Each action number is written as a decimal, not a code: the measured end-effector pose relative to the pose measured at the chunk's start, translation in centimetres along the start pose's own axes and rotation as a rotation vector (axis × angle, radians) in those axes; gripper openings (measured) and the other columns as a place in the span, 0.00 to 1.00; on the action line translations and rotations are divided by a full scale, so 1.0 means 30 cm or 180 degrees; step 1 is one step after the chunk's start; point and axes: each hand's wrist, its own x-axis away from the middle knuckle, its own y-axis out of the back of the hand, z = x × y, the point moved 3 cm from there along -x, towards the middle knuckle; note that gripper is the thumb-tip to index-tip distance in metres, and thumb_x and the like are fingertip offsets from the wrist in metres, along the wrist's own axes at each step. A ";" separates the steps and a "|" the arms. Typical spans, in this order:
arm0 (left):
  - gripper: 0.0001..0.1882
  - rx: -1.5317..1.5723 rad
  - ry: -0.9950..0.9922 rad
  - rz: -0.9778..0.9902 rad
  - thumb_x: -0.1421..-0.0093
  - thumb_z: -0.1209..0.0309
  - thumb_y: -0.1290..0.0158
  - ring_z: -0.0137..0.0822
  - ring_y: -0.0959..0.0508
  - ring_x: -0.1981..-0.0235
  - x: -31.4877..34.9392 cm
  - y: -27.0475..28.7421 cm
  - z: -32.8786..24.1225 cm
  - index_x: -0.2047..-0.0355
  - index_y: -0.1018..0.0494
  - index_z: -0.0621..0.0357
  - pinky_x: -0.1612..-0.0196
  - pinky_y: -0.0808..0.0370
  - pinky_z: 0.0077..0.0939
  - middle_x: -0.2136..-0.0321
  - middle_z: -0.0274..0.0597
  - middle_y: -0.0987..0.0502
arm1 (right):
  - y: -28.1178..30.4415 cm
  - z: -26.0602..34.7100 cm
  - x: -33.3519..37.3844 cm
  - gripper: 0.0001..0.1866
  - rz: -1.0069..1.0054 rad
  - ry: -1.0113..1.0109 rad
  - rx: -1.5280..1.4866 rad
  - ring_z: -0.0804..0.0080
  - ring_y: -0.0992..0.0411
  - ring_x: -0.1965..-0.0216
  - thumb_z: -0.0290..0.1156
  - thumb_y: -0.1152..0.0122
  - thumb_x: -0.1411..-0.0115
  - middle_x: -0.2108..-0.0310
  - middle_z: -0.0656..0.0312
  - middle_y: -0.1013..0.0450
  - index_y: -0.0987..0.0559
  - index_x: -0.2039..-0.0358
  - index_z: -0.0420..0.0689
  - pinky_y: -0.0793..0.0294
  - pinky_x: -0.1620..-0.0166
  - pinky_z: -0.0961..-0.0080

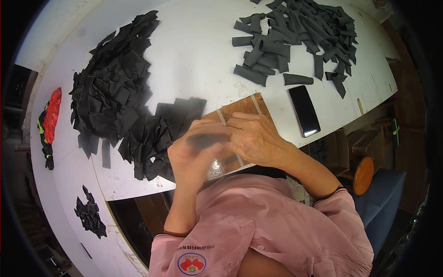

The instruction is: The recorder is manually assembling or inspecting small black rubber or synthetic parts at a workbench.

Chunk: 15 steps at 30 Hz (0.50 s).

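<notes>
My left hand (191,152), smeared by motion, is curled round a dark fabric piece (207,140) above the brown board. Close against it, my right hand (256,138) has its fingers bent and pressed together at the right end of that piece. The hands hide much of the piece, so its full shape does not show. Beneath both hands lies the brown board (240,107), crossed by pale strips and shiny near its front edge. Flat black fabric pieces (152,138) are heaped just left of my left hand.
A larger heap of flat black pieces (110,83) spreads over the white table (194,55). At the far right are many dark grey tube-like pieces (300,32). A phone (304,111) lies right of the board. Leftward are a red bag (54,115) and black scraps (90,214).
</notes>
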 end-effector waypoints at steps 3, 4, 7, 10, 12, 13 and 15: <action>0.08 -0.0173 0.0890 -0.0042 0.53 0.80 0.48 0.34 0.29 0.66 0.018 -0.014 0.037 0.70 0.29 0.66 0.60 0.33 0.24 0.71 0.41 0.26 | -0.087 -0.040 0.042 0.12 0.0003 -0.0203 -0.0088 0.64 0.32 0.75 0.37 0.41 0.54 0.81 0.61 0.32 0.27 0.77 0.41 0.32 0.72 0.72; 0.08 0.0030 0.0950 -0.0201 0.54 0.80 0.48 0.33 0.29 0.66 0.031 -0.014 0.051 0.70 0.29 0.66 0.60 0.33 0.23 0.71 0.41 0.26 | -0.103 -0.048 0.052 0.11 -0.0133 -0.0249 -0.0247 0.64 0.32 0.76 0.37 0.41 0.55 0.81 0.61 0.32 0.27 0.78 0.41 0.32 0.72 0.72; 0.08 0.0367 0.0925 -0.0502 0.54 0.81 0.48 0.33 0.29 0.67 0.045 -0.016 0.071 0.70 0.29 0.67 0.61 0.33 0.22 0.71 0.40 0.26 | -0.116 -0.042 0.054 0.11 -0.0158 -0.0352 -0.0205 0.64 0.32 0.76 0.36 0.41 0.56 0.81 0.61 0.32 0.27 0.78 0.42 0.32 0.73 0.71; 0.08 0.0553 0.0655 -0.0429 0.53 0.79 0.48 0.31 0.29 0.66 0.007 -0.021 0.032 0.70 0.29 0.67 0.61 0.33 0.21 0.70 0.39 0.26 | -0.048 -0.016 0.027 0.10 -0.0195 -0.0234 -0.0140 0.64 0.31 0.76 0.35 0.41 0.55 0.81 0.61 0.32 0.28 0.78 0.42 0.32 0.74 0.70; 0.10 0.0170 0.0535 0.0284 0.54 0.77 0.47 0.31 0.28 0.67 -0.042 -0.038 -0.017 0.70 0.29 0.67 0.61 0.33 0.21 0.69 0.41 0.26 | -0.058 -0.019 0.029 0.10 -0.0390 -0.0266 -0.0269 0.64 0.32 0.76 0.35 0.42 0.54 0.82 0.60 0.32 0.28 0.78 0.42 0.32 0.75 0.69; 0.10 0.0172 0.0540 0.0282 0.54 0.77 0.47 0.31 0.28 0.67 -0.037 -0.029 -0.007 0.70 0.29 0.67 0.61 0.33 0.21 0.69 0.41 0.26 | -0.063 -0.023 0.031 0.09 -0.0600 -0.0280 -0.0398 0.64 0.32 0.76 0.34 0.44 0.52 0.82 0.60 0.32 0.28 0.77 0.41 0.32 0.75 0.69; 0.12 -0.0439 0.1306 0.0459 0.55 0.75 0.46 0.32 0.28 0.66 -0.017 -0.009 0.064 0.69 0.29 0.68 0.61 0.33 0.21 0.69 0.42 0.27 | -0.148 -0.060 0.093 0.09 -0.0488 -0.0338 -0.0402 0.64 0.32 0.76 0.34 0.44 0.52 0.82 0.61 0.32 0.28 0.77 0.41 0.32 0.75 0.70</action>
